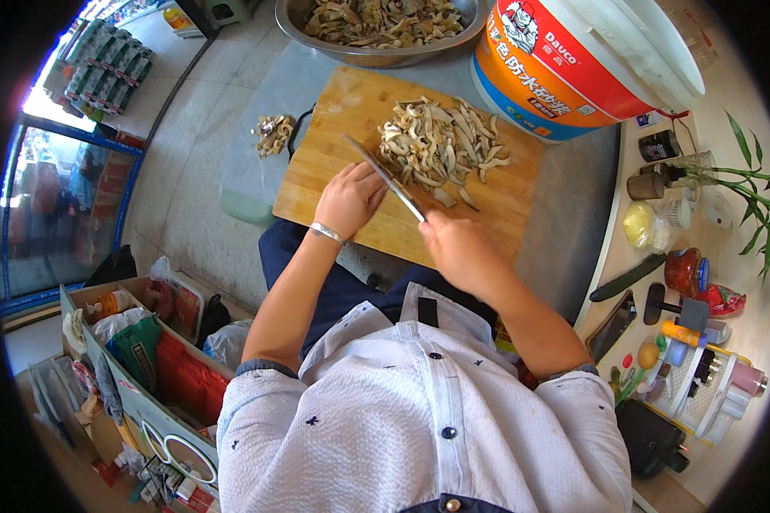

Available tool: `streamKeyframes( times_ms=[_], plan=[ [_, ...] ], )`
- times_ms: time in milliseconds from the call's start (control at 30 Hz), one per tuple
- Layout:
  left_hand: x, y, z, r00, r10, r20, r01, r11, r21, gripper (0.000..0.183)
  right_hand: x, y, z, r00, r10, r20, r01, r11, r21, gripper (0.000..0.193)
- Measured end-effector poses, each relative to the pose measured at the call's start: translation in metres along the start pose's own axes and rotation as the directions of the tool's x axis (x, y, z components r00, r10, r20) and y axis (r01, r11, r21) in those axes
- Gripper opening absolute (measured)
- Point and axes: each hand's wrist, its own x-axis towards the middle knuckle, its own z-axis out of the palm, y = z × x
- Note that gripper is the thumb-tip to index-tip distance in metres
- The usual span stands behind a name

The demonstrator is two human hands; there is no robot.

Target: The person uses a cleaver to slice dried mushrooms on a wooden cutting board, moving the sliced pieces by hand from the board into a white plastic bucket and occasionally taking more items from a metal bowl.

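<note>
Sliced mushrooms (443, 147) lie near the board's (329, 120) far edge — right hand (464, 252) clamped on a knife (393, 183), left hand (347, 202) curled, hold unclear.

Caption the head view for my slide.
Sliced mushrooms on a wooden board, knife in the right hand, left hand beside the blade.

The person's forearms angle forward and inward. The left hand (351, 200) lies back upward, fingers bunched, their tips perhaps curled under but hard to make out. The right hand (462, 254) is closed in a grip.
</note>
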Motion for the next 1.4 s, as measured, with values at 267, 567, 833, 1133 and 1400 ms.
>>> streamKeyframes(
  times_ms=[267, 567, 833, 1133, 1400],
  plan=[
    [-0.002, 0.002, 0.000, 0.999, -0.033, 0.009, 0.033, 0.999, 0.029, 0.010, -0.014, 0.002, -0.021, 0.999, -0.008, 0.031, 0.002, 0.983, 0.186, 0.032],
    [-0.003, 0.000, 0.001, 1.000, -0.005, 0.004, 0.005, 1.000, -0.002, 0.011, -0.009, 0.001, -0.025, 0.982, 0.070, 0.174, -0.110, 0.967, 0.229, 0.032],
    [-0.001, 0.000, -0.002, 0.999, -0.014, 0.040, 0.015, 1.000, -0.005, 0.010, 0.015, 0.006, -0.013, 0.988, 0.106, 0.108, -0.129, 0.965, 0.230, 0.034],
    [-0.005, 0.003, -0.003, 0.997, -0.023, -0.071, 0.020, 0.999, -0.044, 0.008, -0.014, 0.010, -0.033, 0.978, 0.145, 0.150, -0.200, 0.859, 0.471, 0.033],
    [0.022, -0.025, -0.043, 0.872, -0.189, -0.451, 0.139, 0.980, -0.143, 0.006, -0.033, 0.016, -0.034, 0.982, 0.049, 0.185, -0.112, 0.931, 0.347, 0.030]
  ],
)
